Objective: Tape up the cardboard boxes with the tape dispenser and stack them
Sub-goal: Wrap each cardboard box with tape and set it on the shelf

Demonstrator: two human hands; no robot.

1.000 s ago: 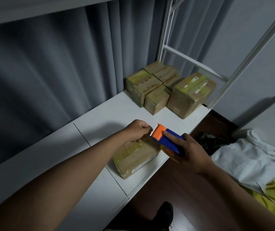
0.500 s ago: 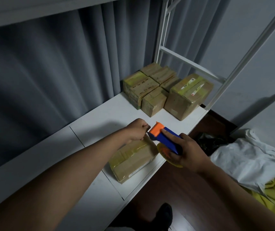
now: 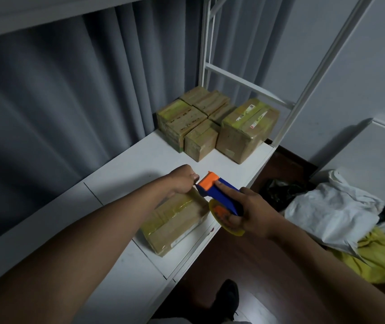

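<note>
Shelf (image 3: 126, 169): white, against grey curtain.
Done: taped stack (image 3: 215, 125) at far end.
Box (image 3: 175, 220): near front edge, top already taped, not yet stacked.
Left hand (image 3: 182, 181): curled, apparently pinching tape end at dispenser mouth.
Right hand (image 3: 254, 213): wrapped round dispenser (image 3: 219, 192), forefinger on top.
Left: finish strip, stack.

The left hand (image 3: 183, 181) hides the near box's (image 3: 175, 223) far end; whether it pinches tape is unclear. The box labels are unreadable.
</note>
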